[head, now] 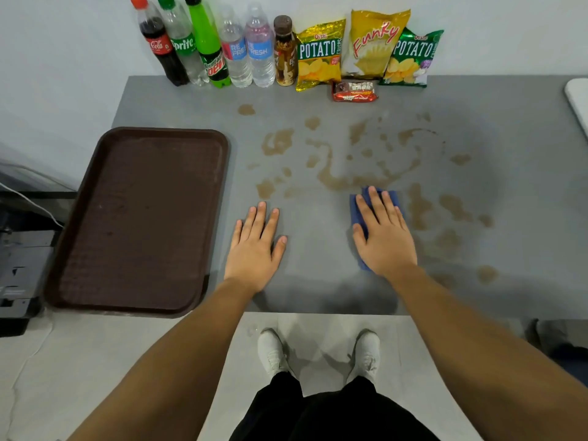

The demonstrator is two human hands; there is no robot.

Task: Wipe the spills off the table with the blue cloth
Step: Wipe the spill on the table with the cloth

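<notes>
Right hand (383,235) lies flat on blue cloth (356,206), left hand (256,246) flat on table (178,100) (well apart). Small cloth may just smear the brown spills (337,179) sideways.

A: How much of the blue cloth (375,198) shows?
B: Only its edges; the right hand (383,237) lies flat over the middle, so any wet patch beneath stays hidden.
A: And the white object (577,103) at the right?
B: The frame's edge cuts it off; what it is cannot be told.
A: The bottle tops?
B: The cola bottle (159,43) and its neighbours are clipped at the top edge.
A: The dark equipment (19,265) on the left?
B: Partly out of frame, blurred, unidentifiable.
A: The small red packet (354,91)?
B: Its print is too blurred to read.
</notes>
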